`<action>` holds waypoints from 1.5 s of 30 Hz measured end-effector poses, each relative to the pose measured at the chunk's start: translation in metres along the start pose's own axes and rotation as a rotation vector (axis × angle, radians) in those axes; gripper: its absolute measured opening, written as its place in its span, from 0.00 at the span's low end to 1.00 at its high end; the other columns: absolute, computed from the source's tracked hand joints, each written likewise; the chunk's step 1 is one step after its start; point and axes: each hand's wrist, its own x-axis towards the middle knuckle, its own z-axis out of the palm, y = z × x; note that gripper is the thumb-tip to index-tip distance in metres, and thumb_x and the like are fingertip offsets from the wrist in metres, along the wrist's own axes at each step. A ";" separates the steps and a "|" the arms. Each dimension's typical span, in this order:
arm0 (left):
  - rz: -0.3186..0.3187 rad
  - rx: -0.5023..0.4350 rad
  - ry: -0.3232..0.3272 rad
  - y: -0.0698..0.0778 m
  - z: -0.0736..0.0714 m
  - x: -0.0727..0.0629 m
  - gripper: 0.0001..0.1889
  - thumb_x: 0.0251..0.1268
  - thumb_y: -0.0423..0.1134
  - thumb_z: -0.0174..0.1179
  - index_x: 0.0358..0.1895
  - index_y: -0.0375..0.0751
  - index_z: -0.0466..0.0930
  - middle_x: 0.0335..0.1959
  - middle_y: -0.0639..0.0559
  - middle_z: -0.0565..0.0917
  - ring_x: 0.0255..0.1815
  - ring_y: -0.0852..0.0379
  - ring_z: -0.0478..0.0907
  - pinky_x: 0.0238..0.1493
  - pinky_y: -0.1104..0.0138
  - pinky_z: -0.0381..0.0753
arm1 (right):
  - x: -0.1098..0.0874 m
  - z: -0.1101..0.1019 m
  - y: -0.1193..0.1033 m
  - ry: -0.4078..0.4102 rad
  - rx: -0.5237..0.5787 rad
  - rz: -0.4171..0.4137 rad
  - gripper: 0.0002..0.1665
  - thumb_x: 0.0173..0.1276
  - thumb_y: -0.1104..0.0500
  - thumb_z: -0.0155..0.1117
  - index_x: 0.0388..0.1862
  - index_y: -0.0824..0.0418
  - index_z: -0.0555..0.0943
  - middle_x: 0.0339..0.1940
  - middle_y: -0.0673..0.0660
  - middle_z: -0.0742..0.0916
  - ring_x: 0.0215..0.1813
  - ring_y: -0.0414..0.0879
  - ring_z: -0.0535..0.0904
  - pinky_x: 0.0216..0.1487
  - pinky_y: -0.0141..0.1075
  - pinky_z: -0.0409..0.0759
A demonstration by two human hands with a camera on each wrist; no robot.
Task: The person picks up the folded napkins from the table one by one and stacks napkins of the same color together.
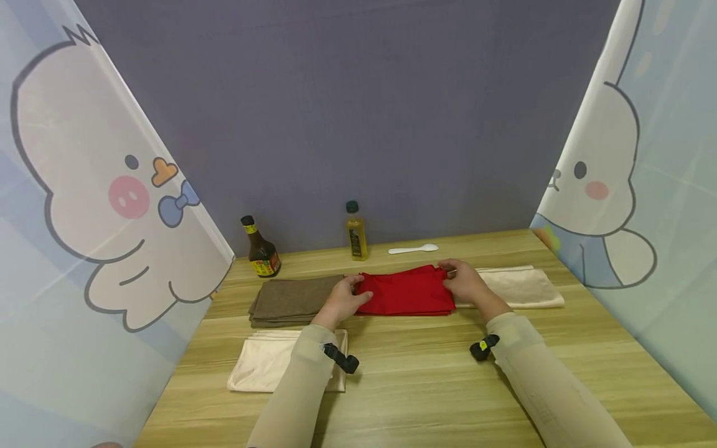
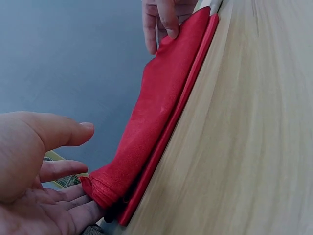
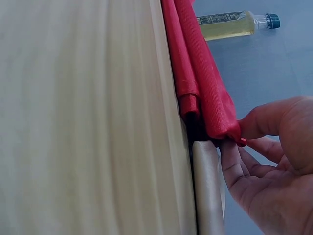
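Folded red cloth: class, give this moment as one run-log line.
left hand: touching folded red cloth, left end | right hand: pinching its right end | beside it: folded brown cloth, folded cream cloth

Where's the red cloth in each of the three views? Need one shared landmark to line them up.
Head: red cloth, slightly right of centre, below mid-height.
Left wrist: red cloth, diagonal from the top, right of centre, down to the lower left.
Right wrist: red cloth, upper part, right of centre, running down from the top edge.
Shared landmark: the right hand, at one end of the cloth in all three.
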 end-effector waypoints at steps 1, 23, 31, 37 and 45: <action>0.000 0.001 -0.003 0.000 0.000 0.000 0.31 0.75 0.42 0.66 0.75 0.35 0.71 0.75 0.38 0.71 0.74 0.37 0.69 0.72 0.48 0.71 | 0.000 0.000 0.000 -0.001 0.003 0.003 0.31 0.65 0.72 0.61 0.69 0.75 0.74 0.62 0.73 0.82 0.60 0.67 0.80 0.55 0.52 0.82; -0.021 -0.056 -0.008 0.003 0.002 -0.001 0.36 0.75 0.41 0.66 0.79 0.32 0.63 0.77 0.34 0.67 0.77 0.35 0.65 0.73 0.47 0.70 | 0.002 -0.002 0.003 -0.011 -0.015 0.020 0.28 0.66 0.72 0.60 0.66 0.74 0.77 0.60 0.71 0.83 0.57 0.62 0.80 0.54 0.48 0.80; 0.023 -0.134 0.026 0.005 0.000 -0.001 0.35 0.76 0.38 0.65 0.80 0.31 0.62 0.77 0.31 0.66 0.77 0.34 0.64 0.74 0.47 0.68 | 0.002 -0.003 0.001 0.008 -0.017 -0.005 0.29 0.66 0.72 0.59 0.67 0.76 0.76 0.61 0.72 0.83 0.58 0.63 0.81 0.55 0.49 0.82; 0.062 -0.170 0.057 0.010 -0.005 -0.004 0.32 0.76 0.36 0.64 0.79 0.34 0.64 0.77 0.34 0.68 0.77 0.34 0.65 0.74 0.46 0.68 | 0.000 -0.002 -0.007 0.038 -0.064 -0.034 0.30 0.67 0.70 0.58 0.69 0.74 0.75 0.61 0.71 0.80 0.59 0.65 0.79 0.58 0.55 0.81; 0.205 -0.204 0.164 0.009 -0.009 -0.009 0.26 0.78 0.34 0.61 0.74 0.40 0.68 0.71 0.43 0.74 0.72 0.36 0.72 0.71 0.47 0.72 | -0.011 0.004 -0.033 0.116 -0.048 -0.033 0.24 0.73 0.64 0.64 0.67 0.65 0.79 0.62 0.65 0.81 0.59 0.61 0.80 0.54 0.53 0.82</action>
